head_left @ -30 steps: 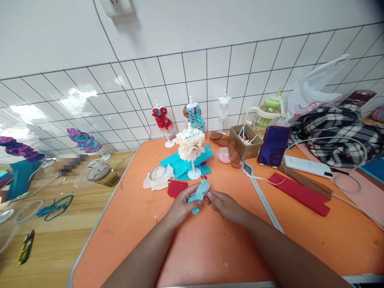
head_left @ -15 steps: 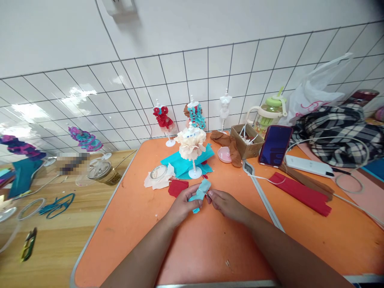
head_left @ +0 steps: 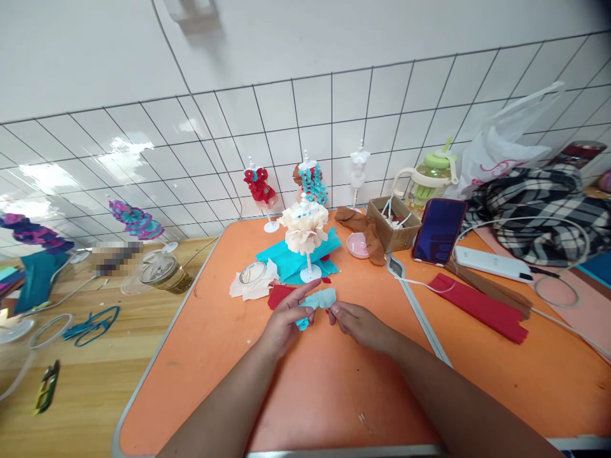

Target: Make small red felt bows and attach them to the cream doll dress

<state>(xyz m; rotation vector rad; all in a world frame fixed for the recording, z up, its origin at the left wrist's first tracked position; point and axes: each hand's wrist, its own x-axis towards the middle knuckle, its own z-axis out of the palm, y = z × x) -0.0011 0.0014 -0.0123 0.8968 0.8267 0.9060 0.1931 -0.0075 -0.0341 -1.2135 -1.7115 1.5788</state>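
Clock being read from the hands, tiled wall at twelve. A light blue strip (head_left: 326, 298) is being held above the orange table (head_left: 305, 388), at the clock's centre. It is being grasped by the left hand (head_left: 285, 321), thumb over it, index finger pointing out. At its far end the fingertips of the right hand (head_left: 358, 323) are being kept close; whether the strip is being pinched or merely touched cannot be told, the detail being small.

Progress, as judged: the strip is being shaped, bent and bunched, and is not yet being worn by any form. Three forms are already being clothed: cream-skirted form (head_left: 305, 230) at twelve, blue-and-red form (head_left: 313, 183) behind it, red-dressed form (head_left: 258, 186) at eleven. A bare white form (head_left: 359, 168) is being left undressed between twelve and one.

Around: turquoise sheets (head_left: 271, 256) are being partly covered by the cream form's base, the nearest obstruction beyond the fingers. A tape roll (head_left: 252, 273) is being kept at ten, a pink dish (head_left: 356, 245) at one, a phone (head_left: 440, 229) at two, a red strip (head_left: 480, 306) at three.
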